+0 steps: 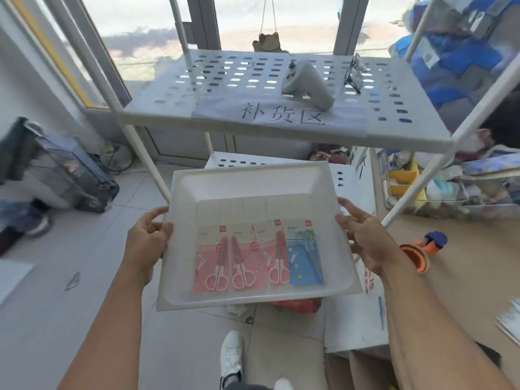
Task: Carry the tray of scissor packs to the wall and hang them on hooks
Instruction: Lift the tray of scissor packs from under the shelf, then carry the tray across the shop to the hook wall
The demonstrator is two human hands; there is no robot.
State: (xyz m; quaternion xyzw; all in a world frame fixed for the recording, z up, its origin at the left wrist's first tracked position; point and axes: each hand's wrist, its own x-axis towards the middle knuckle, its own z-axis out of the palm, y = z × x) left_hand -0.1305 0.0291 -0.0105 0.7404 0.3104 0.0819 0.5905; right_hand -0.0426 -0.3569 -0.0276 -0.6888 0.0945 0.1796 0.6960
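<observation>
A translucent white plastic tray (pixel 247 187) hangs in the air in front of me, below the shelf. My left hand (pixel 146 243) grips its left rim and my right hand (pixel 365 237) grips its right rim. Several scissor packs lie flat side by side at the near end of the tray. Three are pink packs (pixel 242 260) with pink-handled scissors, and at the right lies a blue pack (pixel 306 254) with blue scissors. No wall hooks are in view.
A white perforated shelf unit (pixel 213 80) with a paper sign stands just ahead, holding a grey controller (pixel 306 83) and glasses (pixel 354 71). A dark bag (pixel 59 170) sits at left, cluttered bins (pixel 439 184) at right, an orange tape dispenser (pixel 419 254) and cardboard on the floor.
</observation>
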